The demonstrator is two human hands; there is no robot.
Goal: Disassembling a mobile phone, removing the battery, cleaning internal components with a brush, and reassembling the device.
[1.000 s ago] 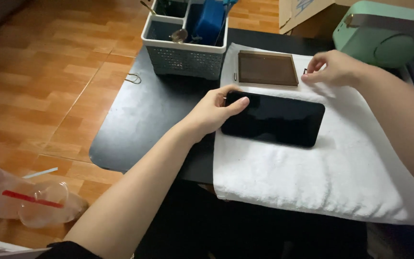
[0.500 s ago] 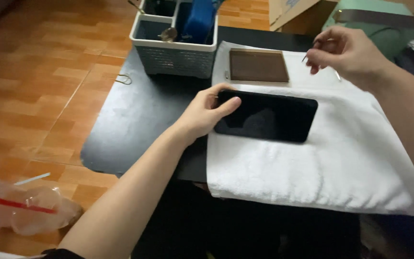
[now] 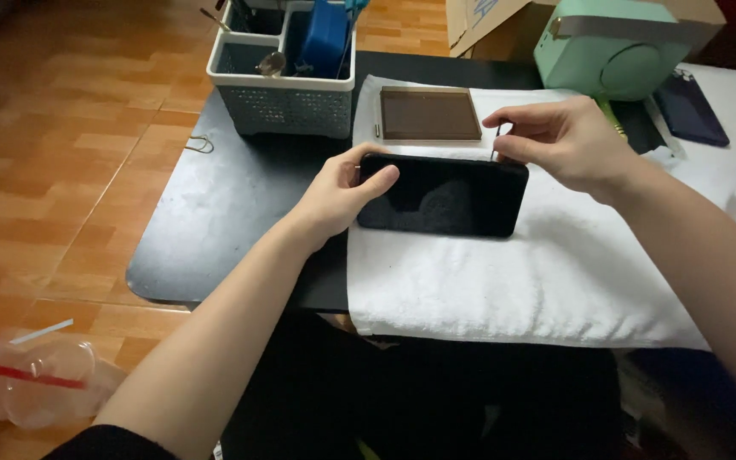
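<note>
**Phone steadied on the towel, thin tool at its top edge**

The black smartphone (image 3: pixel 442 196) lies screen-up on the white towel (image 3: pixel 504 281), which covers the right part of the dark table (image 3: pixel 215 221). Your left hand (image 3: pixel 338 194) grips the phone's left end, thumb on the glass. Your right hand (image 3: pixel 564 140) pinches a thin metal tool (image 3: pixel 496 143) just above the phone's upper right corner. Behind the phone lies a brown tray (image 3: pixel 429 113); a grey basket (image 3: pixel 287 81) stands left of that, a mint-green device (image 3: pixel 615 47) to the right.

L hand (image 3: pixel 338 194) grips black phone (image 3: pixel 442 195) mid-frame on white towel (image 3: pixel 513 273); R hand (image 3: pixel 560 140) pinches thin pin (image 3: pixel 496 143) at phone's top edge.
</note>
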